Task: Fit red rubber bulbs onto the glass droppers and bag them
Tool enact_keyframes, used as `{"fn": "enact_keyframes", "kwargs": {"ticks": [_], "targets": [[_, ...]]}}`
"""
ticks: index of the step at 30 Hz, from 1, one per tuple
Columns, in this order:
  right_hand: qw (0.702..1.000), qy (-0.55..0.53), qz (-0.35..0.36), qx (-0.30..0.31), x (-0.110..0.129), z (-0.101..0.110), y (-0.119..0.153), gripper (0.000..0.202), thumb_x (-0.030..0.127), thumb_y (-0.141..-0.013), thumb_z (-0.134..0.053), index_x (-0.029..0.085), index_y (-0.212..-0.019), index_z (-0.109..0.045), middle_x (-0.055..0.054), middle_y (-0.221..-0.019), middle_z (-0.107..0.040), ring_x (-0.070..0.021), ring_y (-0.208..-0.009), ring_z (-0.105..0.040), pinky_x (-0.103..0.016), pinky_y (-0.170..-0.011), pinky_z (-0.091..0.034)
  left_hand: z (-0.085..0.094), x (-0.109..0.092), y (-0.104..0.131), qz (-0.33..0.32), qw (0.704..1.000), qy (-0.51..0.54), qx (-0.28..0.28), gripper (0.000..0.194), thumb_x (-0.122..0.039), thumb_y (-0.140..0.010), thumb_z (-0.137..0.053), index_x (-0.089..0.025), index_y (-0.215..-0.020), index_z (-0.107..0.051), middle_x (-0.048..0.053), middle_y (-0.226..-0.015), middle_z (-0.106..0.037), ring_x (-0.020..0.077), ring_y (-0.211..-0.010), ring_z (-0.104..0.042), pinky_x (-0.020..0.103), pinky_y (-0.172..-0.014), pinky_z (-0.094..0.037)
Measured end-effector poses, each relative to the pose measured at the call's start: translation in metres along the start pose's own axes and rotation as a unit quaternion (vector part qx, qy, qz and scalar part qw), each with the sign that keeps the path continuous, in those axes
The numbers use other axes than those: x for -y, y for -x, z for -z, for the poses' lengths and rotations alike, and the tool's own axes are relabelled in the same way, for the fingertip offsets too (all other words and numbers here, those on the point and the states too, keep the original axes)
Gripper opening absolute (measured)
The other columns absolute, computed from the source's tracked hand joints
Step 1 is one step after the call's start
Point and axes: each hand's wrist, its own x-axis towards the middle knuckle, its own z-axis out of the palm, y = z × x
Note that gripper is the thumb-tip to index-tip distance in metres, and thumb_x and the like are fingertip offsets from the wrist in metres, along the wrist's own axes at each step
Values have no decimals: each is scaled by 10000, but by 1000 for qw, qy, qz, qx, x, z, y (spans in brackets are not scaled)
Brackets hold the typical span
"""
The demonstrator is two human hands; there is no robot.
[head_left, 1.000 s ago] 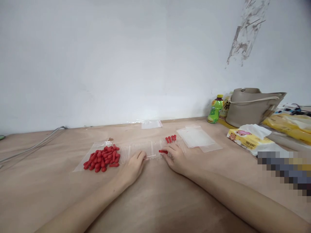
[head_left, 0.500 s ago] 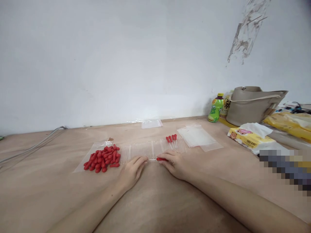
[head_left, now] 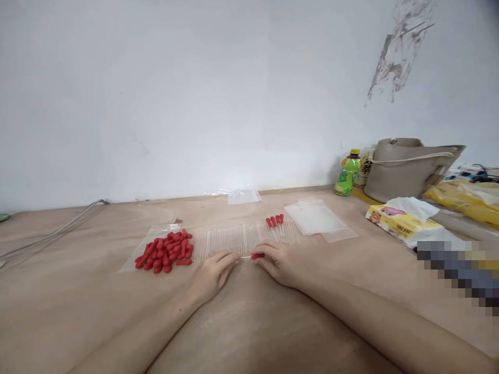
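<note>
My left hand (head_left: 214, 272) pinches a thin clear tube (head_left: 245, 257) near the middle of the table. Against the tube's right end, my right hand (head_left: 281, 264) grips a red rubber bulb (head_left: 257, 256) between thumb and fingers. Behind both hands lies a row of clear tubes (head_left: 228, 239). Several tubes at the row's right end carry red bulbs (head_left: 275, 221). Left of the row, a pile of loose red bulbs (head_left: 166, 252) rests partly on a clear plastic bag (head_left: 134, 258).
Plastic bags (head_left: 317, 217) lie right of the tubes, another (head_left: 244, 197) by the wall. Farther right stand a green bottle (head_left: 346, 174), a grey-beige bag (head_left: 397, 171) and a tissue pack (head_left: 405, 223). A grey cable (head_left: 58, 231) runs at the left.
The red bulb in my right hand shows less beyond the fingertips, and my left fingers are slightly farther right, nearer to it. The view has shifted slightly.
</note>
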Motion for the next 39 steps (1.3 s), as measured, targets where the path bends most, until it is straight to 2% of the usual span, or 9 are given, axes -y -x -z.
{"fn": "enact_keyframes", "kwargs": {"ticks": [4, 8, 13, 27, 33, 39], "targets": [[1000, 5, 25, -9, 1, 0, 0, 153, 165, -812, -462, 197, -895, -586, -21, -850, -639, -113, -756, -588, -238, -682, -477, 0, 2, 2, -13, 1000, -6, -1, 272, -140, -862, -383, -195, -1076, -541, 72, -957, -617, 151, -848, -592, 265, -719, -499], [999, 9, 46, -20, -2, -1, 0, 160, 161, -816, -455, 191, -906, -584, -33, -841, -646, -122, -757, -588, -252, -696, -481, 1, 1, 1, -53, 998, -35, -7, 286, -140, -862, -375, -189, -1091, -539, 79, -932, -625, 152, -807, -599, 260, -681, -505], [998, 0, 67, -3, -7, -3, 1, 179, 165, -826, -433, 182, -927, -580, -45, -833, -638, -125, -754, -582, -257, -688, -486, 2, 1, 0, -88, 994, -60, -17, 296, -136, -862, -372, -196, -1104, -531, 77, -910, -630, 148, -784, -603, 254, -665, -508], [996, 47, 77, -2, -1, 4, 1, 183, 221, -844, -427, 195, -914, -594, -43, -785, -637, -124, -685, -583, -239, -622, -473, 4, -2, 0, -84, 993, -79, -6, 313, -118, -851, -379, -196, -1122, -516, 73, -925, -634, 157, -816, -603, 274, -694, -508], [994, 60, 93, 0, -10, -5, 2, 179, 219, -842, -426, 181, -906, -588, -54, -783, -627, -139, -702, -563, -260, -636, -450, 5, -4, 0, -101, 990, -95, -6, 298, -102, -846, -396, -178, -1108, -517, 74, -903, -632, 162, -794, -586, 272, -678, -502], [992, 86, 96, 3, -23, -12, 1, 167, 246, -848, -443, 186, -874, -596, -24, -744, -626, -138, -714, -545, -307, -692, -369, 1, -1, 2, -58, 995, -71, -32, 277, -103, -850, -393, -175, -1082, -526, 71, -894, -619, 158, -794, -572, 276, -689, -495]]}}
